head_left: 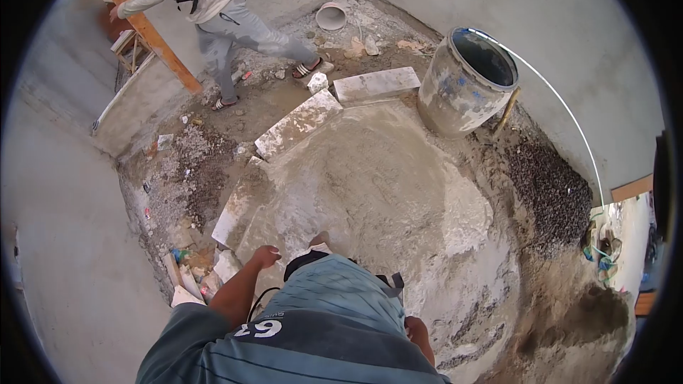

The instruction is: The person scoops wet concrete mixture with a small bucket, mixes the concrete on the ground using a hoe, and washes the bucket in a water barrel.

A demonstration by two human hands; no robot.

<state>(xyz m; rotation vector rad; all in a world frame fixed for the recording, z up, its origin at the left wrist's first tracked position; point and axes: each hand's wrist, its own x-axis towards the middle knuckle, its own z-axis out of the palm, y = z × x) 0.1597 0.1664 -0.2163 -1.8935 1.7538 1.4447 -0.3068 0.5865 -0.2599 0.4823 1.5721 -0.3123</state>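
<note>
My left hand (267,256) hangs in front of my body at the left, its fingers curled in with no object visible in them. Low on the right, my right hand (413,328) is mostly covered by my shirt, so its fingers are hidden. Beneath both hands spreads a wide patch of wet grey mortar (377,178), with paler, drier material along its right side. White blocks (299,122) edge the patch on the left and far sides. Neither hand touches the mortar or the blocks.
A dirty blue barrel (455,92) with a white hose (562,92) stands at the far right of the mortar. Dark gravel (548,195) and damp sand (587,320) lie to the right. Another person (220,21) at the upper left holds a wooden plank (146,25). A bucket (331,16) lies behind.
</note>
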